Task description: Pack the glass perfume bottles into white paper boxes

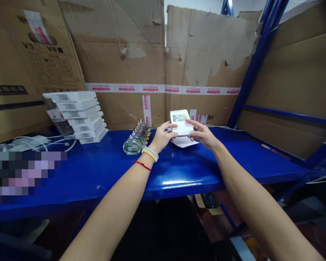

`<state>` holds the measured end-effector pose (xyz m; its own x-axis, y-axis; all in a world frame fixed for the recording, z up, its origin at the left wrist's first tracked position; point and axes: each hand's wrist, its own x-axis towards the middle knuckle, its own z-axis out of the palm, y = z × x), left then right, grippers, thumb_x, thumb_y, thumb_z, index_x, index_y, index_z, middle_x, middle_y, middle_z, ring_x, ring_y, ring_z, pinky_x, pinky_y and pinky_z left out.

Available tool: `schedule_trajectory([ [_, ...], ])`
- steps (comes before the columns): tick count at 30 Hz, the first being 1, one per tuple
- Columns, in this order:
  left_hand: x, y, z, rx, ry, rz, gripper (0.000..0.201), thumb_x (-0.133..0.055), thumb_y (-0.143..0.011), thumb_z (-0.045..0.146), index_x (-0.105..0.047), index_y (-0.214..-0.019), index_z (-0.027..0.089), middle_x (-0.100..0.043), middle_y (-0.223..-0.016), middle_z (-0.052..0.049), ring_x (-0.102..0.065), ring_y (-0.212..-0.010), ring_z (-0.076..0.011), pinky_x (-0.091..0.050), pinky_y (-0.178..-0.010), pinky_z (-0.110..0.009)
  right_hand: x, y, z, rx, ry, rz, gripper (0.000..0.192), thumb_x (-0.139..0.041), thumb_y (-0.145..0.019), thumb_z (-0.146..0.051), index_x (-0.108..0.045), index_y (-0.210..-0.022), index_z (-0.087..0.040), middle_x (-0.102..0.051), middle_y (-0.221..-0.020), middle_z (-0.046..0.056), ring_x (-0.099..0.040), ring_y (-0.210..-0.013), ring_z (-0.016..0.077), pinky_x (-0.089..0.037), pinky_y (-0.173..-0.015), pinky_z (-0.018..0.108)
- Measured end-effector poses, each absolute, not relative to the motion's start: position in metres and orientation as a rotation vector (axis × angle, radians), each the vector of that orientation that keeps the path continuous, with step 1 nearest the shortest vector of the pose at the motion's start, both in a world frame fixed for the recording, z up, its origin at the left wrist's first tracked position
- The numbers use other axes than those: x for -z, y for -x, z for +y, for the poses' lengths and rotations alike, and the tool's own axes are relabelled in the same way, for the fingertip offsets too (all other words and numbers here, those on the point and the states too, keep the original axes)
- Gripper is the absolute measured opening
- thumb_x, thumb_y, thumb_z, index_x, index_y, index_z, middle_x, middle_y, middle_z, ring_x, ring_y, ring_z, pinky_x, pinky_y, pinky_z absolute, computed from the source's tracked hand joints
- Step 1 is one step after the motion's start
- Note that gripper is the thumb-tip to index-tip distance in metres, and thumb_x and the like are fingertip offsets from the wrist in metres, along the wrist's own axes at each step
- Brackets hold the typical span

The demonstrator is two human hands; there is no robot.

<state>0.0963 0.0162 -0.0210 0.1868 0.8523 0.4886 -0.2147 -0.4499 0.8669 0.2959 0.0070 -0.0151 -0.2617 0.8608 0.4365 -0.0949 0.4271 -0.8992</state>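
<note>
Over the blue desk [97, 174], the left hand [162, 136] and right hand [203, 134] grip a white box [180, 125] at opposite sides, probably for steadiness; leftward sits clustered glassware [136, 143], then stacked boxes [84, 119], likely piled to save room.

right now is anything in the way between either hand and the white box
Nothing visible is: the left hand and right hand both hold the white box from opposite sides. The row of glass items is left of the left hand, not in between.
</note>
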Motion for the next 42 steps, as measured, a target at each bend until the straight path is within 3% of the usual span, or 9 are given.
schedule_trajectory([
  [4,0.0201,-0.096,0.0154,-1.419,-1.539,0.619,0.035,-0.075,-0.051,0.013,-0.069,-0.086,0.012,-0.043,-0.142,-0.013,-0.066,-0.097,-0.0234,-0.053,-0.09,-0.04,0.014,-0.2936,0.0052,-1.092,0.677,-1.534,0.063,-0.076,-0.058,-0.019,-0.063,-0.119,-0.027,-0.058,-0.087,0.0,-0.053,-0.066,0.0103,-0.048,-0.053,0.024],
  [15,0.0204,-0.0971,0.0163,-1.453,-1.573,0.611,0.033,-0.079,-0.057,0.019,-0.069,-0.088,0.011,-0.036,-0.148,-0.015,-0.064,-0.105,-0.0293,-0.054,-0.09,-0.044,0.0145,-0.2926,0.0058,-1.025,0.659,-1.57,0.06,-0.07,-0.065,-0.023,-0.059,-0.124,-0.029,-0.061,-0.098,0.003,-0.06,-0.071,0.0141,-0.054,-0.061,0.033],
  [22,0.0195,-0.098,0.0138,-1.494,-1.567,0.589,0.036,-0.081,-0.059,0.032,-0.068,-0.085,0.01,-0.038,-0.146,-0.016,-0.065,-0.1,-0.0277,-0.057,-0.085,-0.044,0.0145,-0.2931,0.0059,-1.011,0.658,-1.537,0.057,-0.074,-0.067,-0.033,-0.06,-0.122,-0.027,-0.063,-0.1,0.004,-0.061,-0.069,0.0128,-0.052,-0.06,0.031],
  [25,0.019,-0.0972,0.0124,-1.498,-1.6,0.564,0.041,-0.084,-0.053,0.027,-0.067,-0.086,0.011,-0.04,-0.144,-0.016,-0.065,-0.1,-0.0266,-0.055,-0.089,-0.043,0.0142,-0.2926,0.0051,-1.018,0.634,-1.507,0.055,-0.077,-0.066,-0.034,-0.061,-0.119,-0.026,-0.063,-0.096,0.003,-0.061,-0.069,0.0126,-0.051,-0.059,0.029],
  [32,0.0206,-0.0967,0.0124,-1.481,-1.648,0.594,0.04,-0.081,-0.05,0.015,-0.061,-0.085,0.012,-0.038,-0.144,-0.016,-0.067,-0.087,-0.0191,-0.058,-0.08,-0.039,0.0137,-0.2921,0.0048,-1.01,0.629,-1.502,0.055,-0.079,-0.061,-0.027,-0.064,-0.114,-0.025,-0.064,-0.101,0.004,-0.061,-0.07,0.0125,-0.049,-0.055,0.026],
  [42,0.0239,-0.0972,0.0148,-1.453,-1.605,0.715,0.033,-0.075,-0.054,0.009,-0.055,-0.08,0.013,-0.048,-0.13,-0.013,-0.065,-0.097,-0.0214,-0.055,-0.085,-0.038,0.014,-0.2901,0.0069,-1.011,0.794,-1.562,0.054,-0.078,-0.06,-0.028,-0.062,-0.112,-0.021,-0.064,-0.086,0.003,-0.06,-0.065,0.0127,-0.049,-0.05,0.024],
])
